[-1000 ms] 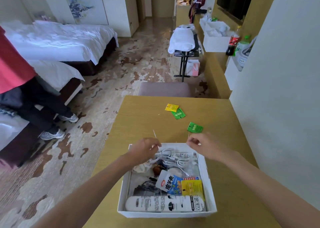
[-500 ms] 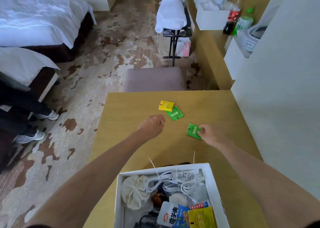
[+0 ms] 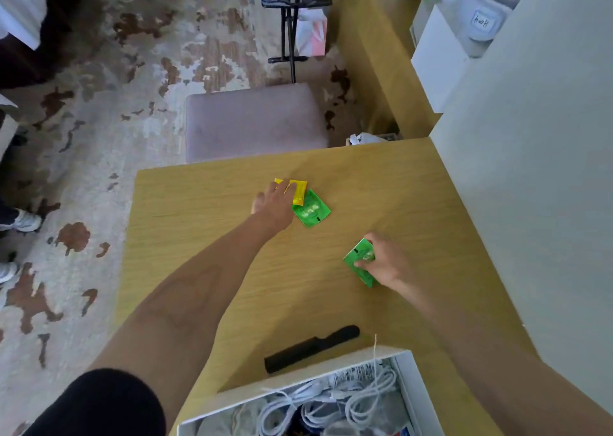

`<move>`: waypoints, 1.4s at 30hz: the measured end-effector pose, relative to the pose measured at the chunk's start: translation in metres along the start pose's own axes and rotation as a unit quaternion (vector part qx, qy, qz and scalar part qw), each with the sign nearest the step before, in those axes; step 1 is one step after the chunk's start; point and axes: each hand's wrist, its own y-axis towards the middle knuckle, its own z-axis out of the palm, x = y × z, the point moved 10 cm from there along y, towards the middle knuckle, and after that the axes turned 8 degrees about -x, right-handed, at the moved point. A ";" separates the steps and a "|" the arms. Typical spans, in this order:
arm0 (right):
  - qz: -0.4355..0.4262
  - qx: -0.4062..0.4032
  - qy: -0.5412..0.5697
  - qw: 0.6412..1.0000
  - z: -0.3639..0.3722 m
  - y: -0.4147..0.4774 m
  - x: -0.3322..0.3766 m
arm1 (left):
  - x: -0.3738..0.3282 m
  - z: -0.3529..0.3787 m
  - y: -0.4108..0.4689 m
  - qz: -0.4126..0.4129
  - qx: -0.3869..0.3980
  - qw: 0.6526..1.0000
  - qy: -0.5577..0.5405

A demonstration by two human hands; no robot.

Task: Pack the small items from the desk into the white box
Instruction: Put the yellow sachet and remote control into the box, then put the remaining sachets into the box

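Note:
On the wooden desk (image 3: 199, 236) my left hand (image 3: 273, 206) reaches far forward, its fingertips resting on a yellow sachet (image 3: 299, 192). A green sachet (image 3: 312, 211) lies right beside it, partly under the yellow one. My right hand (image 3: 386, 264) pinches a second green sachet (image 3: 359, 259) at the desk's right side, tilted up off the surface. The white box (image 3: 408, 379) sits at the near edge, holding a coiled white cable (image 3: 331, 402) and other items. A black comb (image 3: 311, 347) lies on the desk just beyond the box.
A mauve upholstered stool (image 3: 255, 120) stands against the desk's far edge. A white wall (image 3: 530, 203) borders the desk on the right. A person's sneakers (image 3: 23, 220) show on the patterned carpet at the left. A black folding rack (image 3: 292, 20) stands further back.
My left hand has moved forward from mid-desk onto the yellow sachet. My right hand has closed on the right green sachet and tilted it up. The view has tipped further down and forward.

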 end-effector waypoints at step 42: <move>-0.224 0.071 0.339 0.911 -0.110 -0.284 0.080 | -0.113 -0.075 -0.391 -0.098 -0.148 0.798 -0.576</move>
